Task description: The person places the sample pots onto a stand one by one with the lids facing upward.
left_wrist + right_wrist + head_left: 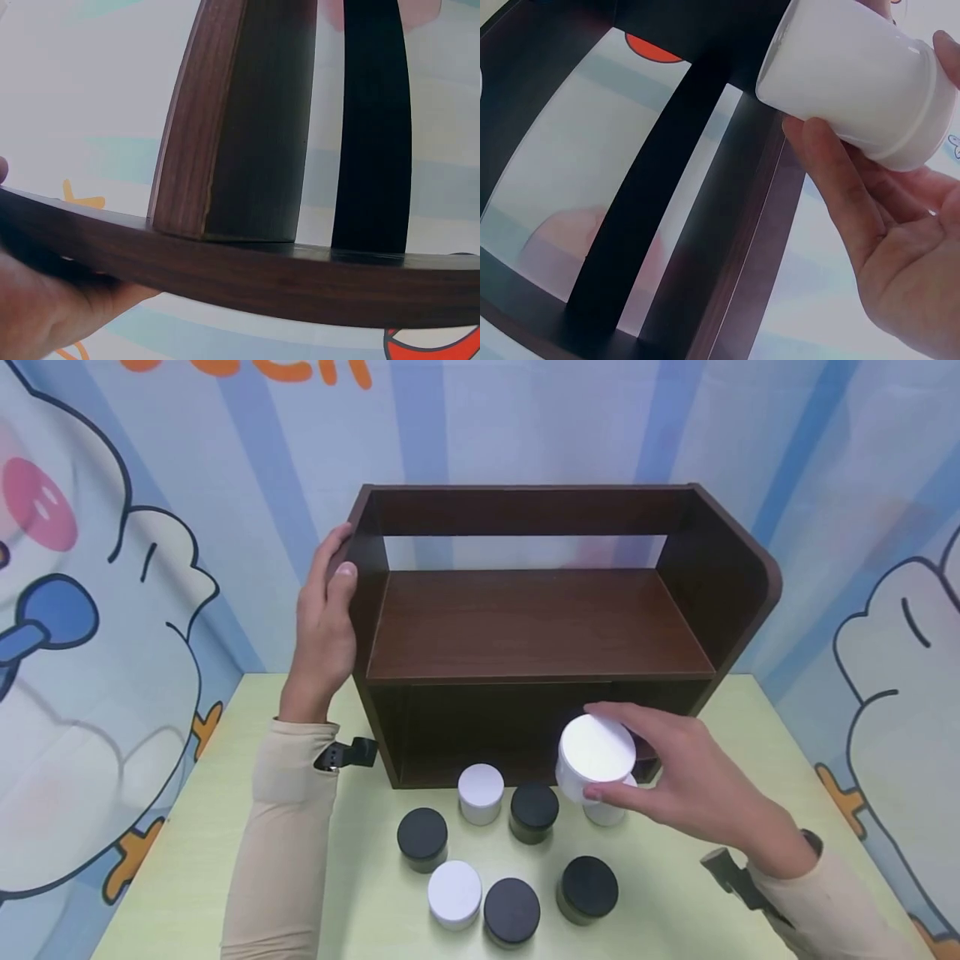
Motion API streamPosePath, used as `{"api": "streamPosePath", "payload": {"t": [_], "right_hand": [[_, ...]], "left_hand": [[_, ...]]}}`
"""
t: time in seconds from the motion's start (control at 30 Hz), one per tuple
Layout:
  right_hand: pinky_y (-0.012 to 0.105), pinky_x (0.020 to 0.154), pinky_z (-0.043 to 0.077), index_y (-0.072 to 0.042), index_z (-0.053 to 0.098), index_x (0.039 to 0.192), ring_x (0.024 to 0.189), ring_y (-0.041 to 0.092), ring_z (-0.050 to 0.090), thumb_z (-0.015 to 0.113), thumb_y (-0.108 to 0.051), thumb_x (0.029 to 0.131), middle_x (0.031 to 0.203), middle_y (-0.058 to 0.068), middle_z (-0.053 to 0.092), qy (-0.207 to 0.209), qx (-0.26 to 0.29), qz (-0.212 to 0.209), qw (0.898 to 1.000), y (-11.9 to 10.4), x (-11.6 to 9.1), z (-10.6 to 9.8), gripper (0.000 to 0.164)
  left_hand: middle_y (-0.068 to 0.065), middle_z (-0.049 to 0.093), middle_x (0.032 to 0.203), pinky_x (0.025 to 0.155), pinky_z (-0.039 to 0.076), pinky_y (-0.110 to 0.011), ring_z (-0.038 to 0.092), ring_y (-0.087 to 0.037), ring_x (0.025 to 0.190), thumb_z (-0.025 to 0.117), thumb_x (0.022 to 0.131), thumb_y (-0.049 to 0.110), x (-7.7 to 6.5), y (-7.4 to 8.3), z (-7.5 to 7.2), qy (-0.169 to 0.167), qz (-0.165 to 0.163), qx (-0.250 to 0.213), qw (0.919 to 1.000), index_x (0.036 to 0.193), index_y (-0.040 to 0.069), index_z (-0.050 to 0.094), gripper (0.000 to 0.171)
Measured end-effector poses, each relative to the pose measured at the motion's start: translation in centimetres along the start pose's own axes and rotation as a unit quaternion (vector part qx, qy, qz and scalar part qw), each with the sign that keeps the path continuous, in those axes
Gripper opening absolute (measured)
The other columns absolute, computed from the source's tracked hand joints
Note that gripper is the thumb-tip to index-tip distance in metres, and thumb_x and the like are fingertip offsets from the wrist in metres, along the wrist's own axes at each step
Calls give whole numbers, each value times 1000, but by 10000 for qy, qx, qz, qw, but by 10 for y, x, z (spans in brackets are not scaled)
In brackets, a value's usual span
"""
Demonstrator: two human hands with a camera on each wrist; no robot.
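Note:
In the head view my right hand (675,768) holds a white lidded jar (596,752) between thumb and fingers, in front of the lower compartment of a dark brown wooden shelf (540,622). The right wrist view shows this jar (847,67) lying across the fingers, its smooth side exposed. My left hand (322,618) grips the shelf's left side panel, fingers along the outside and thumb at the front edge. From the left wrist, part of that hand (45,307) appears against the long panel edge (247,274).
On the pale yellow table (187,860) before the shelf stand several black-lidded jars, including one at the left (422,839) and one at the right (587,889). White jars (481,793) stand among them; one (604,812) is partly hidden below the held jar. Behind hangs a printed backdrop (510,418).

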State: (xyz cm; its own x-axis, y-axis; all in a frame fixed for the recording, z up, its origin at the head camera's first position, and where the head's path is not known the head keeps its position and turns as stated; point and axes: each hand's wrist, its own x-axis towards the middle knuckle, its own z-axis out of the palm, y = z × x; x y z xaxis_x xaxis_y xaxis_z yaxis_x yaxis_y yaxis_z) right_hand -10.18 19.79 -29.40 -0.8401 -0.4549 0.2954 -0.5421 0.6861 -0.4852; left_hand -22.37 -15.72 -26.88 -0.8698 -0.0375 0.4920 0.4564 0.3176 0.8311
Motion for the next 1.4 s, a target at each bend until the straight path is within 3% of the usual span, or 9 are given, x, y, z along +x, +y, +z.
{"api": "streamPosePath", "payload": {"t": [0.4, 0.73, 0.93, 1.17, 1.4], "right_hand": [[34, 75, 55, -14, 63, 131, 93, 16, 67, 87, -31, 76, 117, 4, 74, 535, -204, -33, 9984, -4, 30, -8, 63], [34, 79, 56, -12, 61, 133, 97, 15, 68, 86, -29, 77, 121, 4, 72, 151, -56, -379, 9992, 4, 52, -12, 63], [34, 82, 58, -12, 60, 134, 99, 15, 67, 86, -30, 78, 123, 4, 71, -48, 10, -303, 9995, 3, 62, -18, 65], [41, 84, 57, -12, 61, 133, 99, 20, 67, 85, -28, 79, 121, 7, 71, -11, 138, -288, 9995, -5, 84, -26, 62], [41, 81, 54, -11, 62, 131, 95, 24, 67, 84, -32, 80, 119, 9, 71, 186, 182, 70, 9996, -6, 104, -26, 59]], "left_hand": [[-6, 40, 156, 108, 38, -54, 44, -23, 133, 32, 104, 36, 1, -2, -1, 28, 82, 20, 10000, 156, 24, 33, 54], [-5, 40, 156, 108, 40, -54, 44, -24, 133, 32, 103, 37, 1, -1, 6, 7, 10, -76, 10000, 156, 25, 33, 54], [-5, 41, 156, 108, 41, -53, 45, -24, 133, 33, 103, 38, 2, 0, 8, -19, 18, -61, 10000, 156, 25, 34, 54], [-4, 41, 157, 112, 38, -53, 43, -22, 136, 34, 102, 40, 2, -2, 7, 44, 64, 33, 10000, 155, 25, 35, 55], [-4, 40, 157, 111, 39, -54, 44, -24, 135, 34, 102, 41, 3, -2, 8, 60, 9, 42, 10000, 155, 26, 34, 55]]}}
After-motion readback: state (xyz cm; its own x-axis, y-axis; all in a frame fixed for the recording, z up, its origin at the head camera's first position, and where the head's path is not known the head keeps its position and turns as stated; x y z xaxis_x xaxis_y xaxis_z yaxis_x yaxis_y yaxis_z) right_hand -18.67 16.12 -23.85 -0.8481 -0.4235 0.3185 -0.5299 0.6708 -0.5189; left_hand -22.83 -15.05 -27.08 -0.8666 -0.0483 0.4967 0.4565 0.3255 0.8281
